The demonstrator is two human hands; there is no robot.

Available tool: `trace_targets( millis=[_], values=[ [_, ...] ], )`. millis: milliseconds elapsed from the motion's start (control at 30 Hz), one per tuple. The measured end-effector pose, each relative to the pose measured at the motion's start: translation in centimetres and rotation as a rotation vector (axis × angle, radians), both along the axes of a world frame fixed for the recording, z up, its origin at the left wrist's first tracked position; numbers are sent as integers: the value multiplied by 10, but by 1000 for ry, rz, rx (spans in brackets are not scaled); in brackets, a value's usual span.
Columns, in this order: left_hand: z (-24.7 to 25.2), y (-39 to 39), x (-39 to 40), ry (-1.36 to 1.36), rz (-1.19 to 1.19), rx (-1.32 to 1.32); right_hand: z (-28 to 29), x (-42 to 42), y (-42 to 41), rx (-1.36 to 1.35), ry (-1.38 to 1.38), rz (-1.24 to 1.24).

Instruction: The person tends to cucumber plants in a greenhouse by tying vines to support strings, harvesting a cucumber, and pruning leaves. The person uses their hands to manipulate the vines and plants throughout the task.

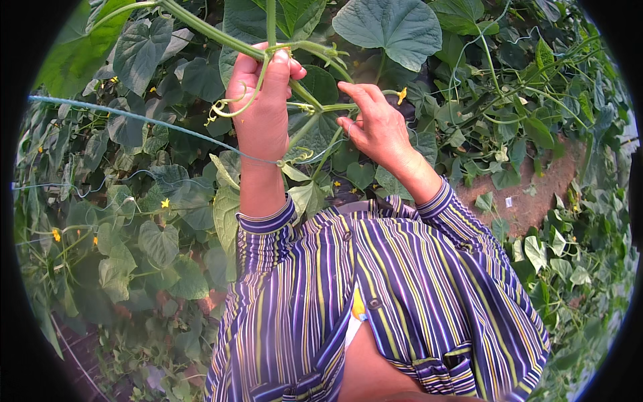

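My left hand (263, 95) grips the green stem of a cucumber vine (213, 32) at a leaf joint, with the thumb pressed on the joint. A curled tendril (251, 103) hangs across the palm. My right hand (379, 123) is just to the right, thumb and forefinger apart at the tips around a side stem (337, 107). Thin blue twine (329, 149) runs up to its thumb and passes into the hand. The rest of the twine stretches left past my left wrist. Inside the right palm, the hold is hidden.
A thicker stretch of blue twine (135, 116) crosses at left, with a thin slack string (120, 178) below it. Broad leaves (387, 30) crowd the front. Yellow flowers (165, 203) dot the foliage. Bare brown soil (522, 186) shows at right between plants.
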State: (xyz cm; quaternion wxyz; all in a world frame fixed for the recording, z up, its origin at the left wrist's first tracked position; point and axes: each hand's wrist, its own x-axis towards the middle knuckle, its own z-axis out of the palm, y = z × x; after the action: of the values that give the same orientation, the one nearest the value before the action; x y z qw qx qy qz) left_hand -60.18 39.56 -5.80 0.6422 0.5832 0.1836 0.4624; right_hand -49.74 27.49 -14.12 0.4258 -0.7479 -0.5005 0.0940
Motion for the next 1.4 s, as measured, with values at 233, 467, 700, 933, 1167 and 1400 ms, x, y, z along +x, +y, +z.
trace_targets(
  millis=[233,467,700,933,1167,1400],
  values=[
    [1,-13,32,-11,13,-18,-43,-16,39,350,153,-91],
    [1,-14,37,-24,-17,24,-50,-14,47,528,28,-214],
    [-8,-9,32,-11,-100,49,-44,-7,30,253,-56,-150],
    [-16,-8,26,25,-156,122,19,40,-12,265,214,-144],
    [-53,-8,42,133,-120,264,112,34,-55,131,-9,21],
    [-77,1,57,197,-264,491,168,3,-16,292,-37,305]
  ],
)
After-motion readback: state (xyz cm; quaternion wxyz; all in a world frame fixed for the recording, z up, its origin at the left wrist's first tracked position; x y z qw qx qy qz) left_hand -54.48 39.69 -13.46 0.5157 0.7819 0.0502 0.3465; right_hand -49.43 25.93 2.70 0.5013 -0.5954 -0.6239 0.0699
